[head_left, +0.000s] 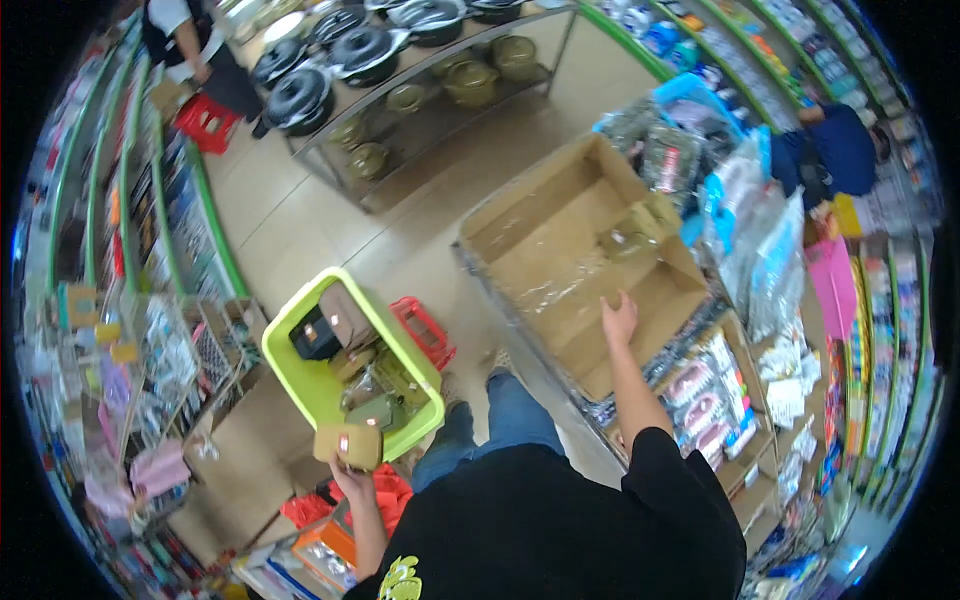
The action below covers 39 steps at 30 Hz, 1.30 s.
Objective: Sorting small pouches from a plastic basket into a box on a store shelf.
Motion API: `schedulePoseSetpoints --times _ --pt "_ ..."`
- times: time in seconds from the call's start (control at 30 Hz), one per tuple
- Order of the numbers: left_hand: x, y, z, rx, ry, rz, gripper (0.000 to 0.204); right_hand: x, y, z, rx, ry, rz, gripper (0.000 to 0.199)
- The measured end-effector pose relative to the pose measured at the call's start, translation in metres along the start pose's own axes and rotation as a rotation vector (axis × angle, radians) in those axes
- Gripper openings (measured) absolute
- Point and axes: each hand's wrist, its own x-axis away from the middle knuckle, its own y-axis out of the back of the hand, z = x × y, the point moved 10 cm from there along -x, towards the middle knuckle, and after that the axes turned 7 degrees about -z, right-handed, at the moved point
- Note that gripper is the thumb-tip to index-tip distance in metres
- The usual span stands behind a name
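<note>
In my left hand (354, 478) is a small tan pouch (350, 446) with a pale label, held at the near edge of a lime-green plastic tub (282, 378). Inside the tub lie a dark case (314, 338), a grey-brown pouch (346, 316), a grey-green pouch (374, 412) and some olive items in clear wrap. My right hand (619, 316) reaches over a large shallow cardboard box (520, 225), its fingers apart and nothing in them. Beyond that hand, an olive-tan item in clear plastic (632, 236) rests in the box, with loose clear film beside it.
A red plastic basket (424, 332) sits right of the tub. Packaged goods (700, 400) line the right side. Behind stands a metal rack (365, 195) of lidded pots (368, 52). One person (835, 150) crouches far right; another (195, 50) stands far left by a red stool (208, 124).
</note>
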Motion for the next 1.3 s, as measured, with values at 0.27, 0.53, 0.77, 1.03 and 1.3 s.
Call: schedulePoseSetpoints --times 0.27,0.53,0.77,1.03,1.3 --pt "0.058 -0.046 0.06 0.093 0.253 -0.065 0.058 -0.079 0.163 0.099 -0.148 0.328 -0.356 0.075" --pt "0.072 -0.085 0.037 0.087 0.158 0.032 0.061 -0.176 0.11 0.122 0.332 0.5 0.064 0.131" --pt "0.092 -0.077 0.029 0.165 0.071 0.006 0.061 -0.155 0.098 0.135 0.25 0.594 0.106 0.126" --pt "0.101 -0.068 0.031 0.221 0.013 0.076 0.059 -0.084 0.099 0.149 -0.328 0.348 0.016 0.104" --pt "0.087 -0.051 0.046 0.218 0.043 -0.015 0.064 0.065 -0.075 0.099 -1.464 -0.749 0.712 0.064"
